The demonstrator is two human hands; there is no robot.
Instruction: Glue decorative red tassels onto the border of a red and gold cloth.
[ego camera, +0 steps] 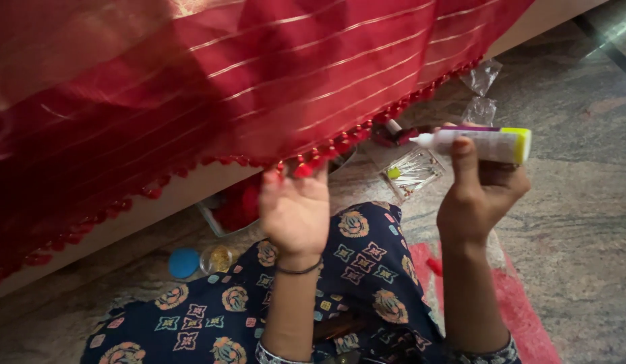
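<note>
At the lower centre, the left hand (296, 209) reaches up with its fingertips pinching the tasselled edge of the red cloth (259, 74) that drapes across the upper frame. To the right, the right hand (480, 195) is wrapped around a white glue tube (478, 143), its nozzle pointing left toward the tassels. Beyond, a clear box of pins (412, 172) lies on the floor (576, 168).

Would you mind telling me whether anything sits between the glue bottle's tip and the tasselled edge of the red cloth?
Nothing visible does: the glue bottle in the right hand points across open space toward the red cloth edge.
</note>
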